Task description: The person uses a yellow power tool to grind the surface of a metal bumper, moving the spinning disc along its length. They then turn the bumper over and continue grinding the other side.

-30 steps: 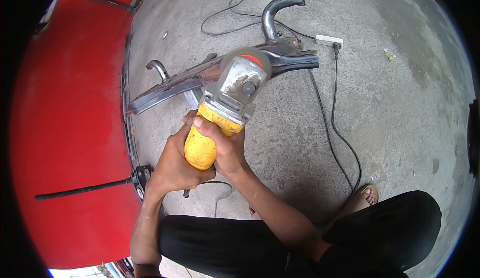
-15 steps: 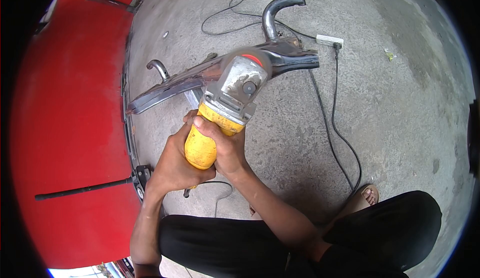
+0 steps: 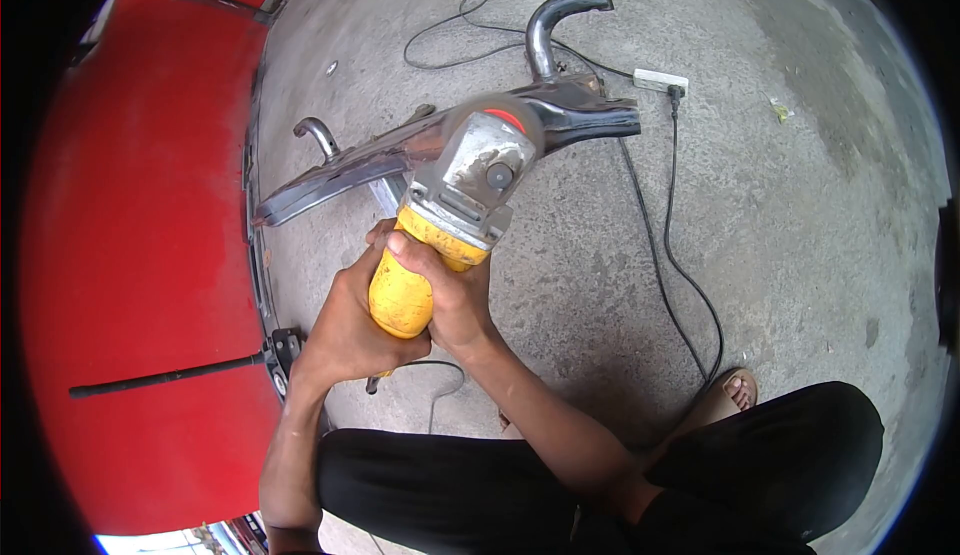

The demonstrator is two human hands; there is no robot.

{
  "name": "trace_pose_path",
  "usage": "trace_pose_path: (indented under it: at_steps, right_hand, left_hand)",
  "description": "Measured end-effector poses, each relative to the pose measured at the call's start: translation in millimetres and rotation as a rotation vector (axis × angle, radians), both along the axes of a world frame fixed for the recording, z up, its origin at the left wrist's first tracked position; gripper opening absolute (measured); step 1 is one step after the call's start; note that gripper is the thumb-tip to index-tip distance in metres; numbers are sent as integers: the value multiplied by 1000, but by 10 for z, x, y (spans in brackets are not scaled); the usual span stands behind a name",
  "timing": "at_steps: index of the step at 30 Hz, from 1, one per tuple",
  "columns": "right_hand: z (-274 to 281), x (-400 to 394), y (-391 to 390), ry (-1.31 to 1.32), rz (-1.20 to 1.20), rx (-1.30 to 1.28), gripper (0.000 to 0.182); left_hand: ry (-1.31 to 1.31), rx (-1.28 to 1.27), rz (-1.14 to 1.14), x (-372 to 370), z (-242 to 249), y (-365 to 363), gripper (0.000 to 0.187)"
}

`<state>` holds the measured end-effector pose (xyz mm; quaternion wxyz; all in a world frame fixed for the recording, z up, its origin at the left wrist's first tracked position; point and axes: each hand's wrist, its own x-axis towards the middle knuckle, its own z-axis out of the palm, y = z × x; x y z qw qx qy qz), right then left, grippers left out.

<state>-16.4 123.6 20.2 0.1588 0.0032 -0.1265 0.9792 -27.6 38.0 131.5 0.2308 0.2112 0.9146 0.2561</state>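
Both my hands are wrapped around the yellow body of an angle grinder (image 3: 405, 290). My left hand (image 3: 350, 320) grips it from the left and rear, while my right hand (image 3: 455, 300) closes on its right side with the thumb on top. The grinder's grey metal head points up and away, and its disc is a round blur with a red patch. That disc lies over the middle of a dark metal frame part (image 3: 340, 180), which has a curved tube (image 3: 545, 35) rising at its far right. Where disc and metal meet is hidden under the grinder head.
A white power strip (image 3: 660, 81) with a black plug lies on the concrete floor (image 3: 800, 235). Its black cable (image 3: 672, 245) runs down toward my sandalled foot (image 3: 738, 390). At left stands a red panel (image 3: 140, 255) with a black bar (image 3: 165, 378) in front.
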Motion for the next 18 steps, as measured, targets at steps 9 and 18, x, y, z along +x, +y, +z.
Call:
trace_pose_path:
  at_steps: [9, 18]
  right_hand:
    - [-6, 0, -2, -2, -3, 0, 35]
    - [0, 3, -1, 0, -4, 2, 35]
  left_hand:
    - [4, 6, -17, -5, -2, 1, 84]
    - [-5, 2, 1, 0, -3, 3, 85]
